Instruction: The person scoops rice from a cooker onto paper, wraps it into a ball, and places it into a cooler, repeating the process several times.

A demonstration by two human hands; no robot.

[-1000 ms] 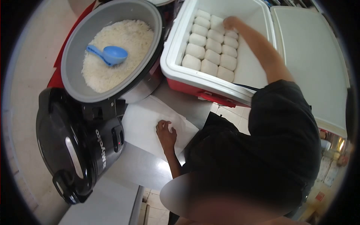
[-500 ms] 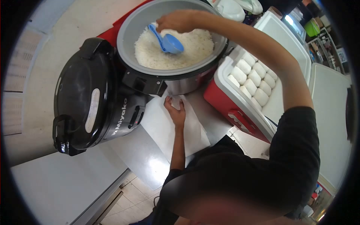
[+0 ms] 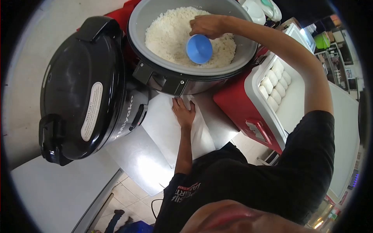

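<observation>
My right hand (image 3: 208, 25) grips the handle of a blue rice scoop (image 3: 199, 48) over the cooked white rice (image 3: 171, 33) in the big grey pot of a rice cooker (image 3: 153, 66). The scoop's bowl faces the camera above the rice. My left hand (image 3: 183, 112) lies flat, fingers apart, on a sheet of white paper (image 3: 167, 130) spread on the steel counter just in front of the cooker.
The cooker's black lid (image 3: 77, 89) stands open to the left. A red and white cooler (image 3: 252, 105) with several white wrapped portions (image 3: 274, 87) stands at the right, its lid open. Steel counter (image 3: 136, 163) reaches down to a tiled floor.
My right hand left the cooler, reached into the pot, took the scoop's handle and lifted it. The view swung left toward the cooker. My left hand stays on the paper.
</observation>
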